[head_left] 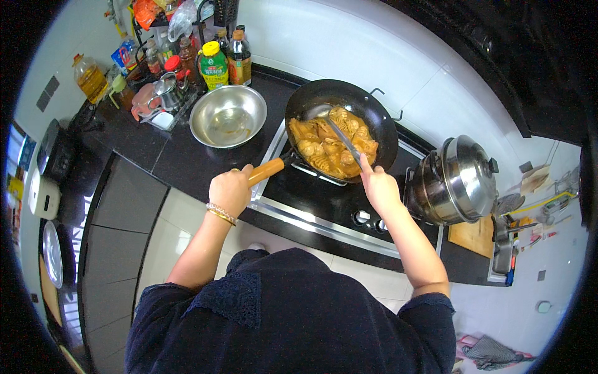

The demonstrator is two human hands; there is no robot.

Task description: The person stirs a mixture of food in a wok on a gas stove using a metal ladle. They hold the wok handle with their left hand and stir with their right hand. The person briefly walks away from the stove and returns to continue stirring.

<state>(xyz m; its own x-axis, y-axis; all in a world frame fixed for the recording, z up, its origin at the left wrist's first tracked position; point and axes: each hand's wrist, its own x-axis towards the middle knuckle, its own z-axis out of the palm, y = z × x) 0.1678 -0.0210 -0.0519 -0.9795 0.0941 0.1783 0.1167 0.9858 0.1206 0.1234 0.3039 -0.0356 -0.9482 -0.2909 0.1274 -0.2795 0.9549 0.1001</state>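
My left hand (pixel 230 192) is closed around the wooden handle (pixel 266 172) of a black wok (pixel 343 91). The wok sits over the left burner of a gas stove (pixel 313 196). In it are pieces of brown, scored food (pixel 310 148) in a yellow-brown sauce. My right hand (pixel 379 186) grips a metal cooking utensil (pixel 345 136), index finger stretched along its handle. The utensil's far end dips into the food near the wok's far left side, so its shape is partly hidden. Left of the wok stands a stainless steel bowl (pixel 228 96) with a little liquid in it.
A tall steel steamer pot (pixel 448 180) with a lid occupies the right burner. Stove knobs (pixel 362 217) are near my right forearm. Sauce bottles (pixel 214 65) and a metal pot (pixel 167 91) crowd the back left counter. A wooden cutting board (pixel 472 236) lies at the right.
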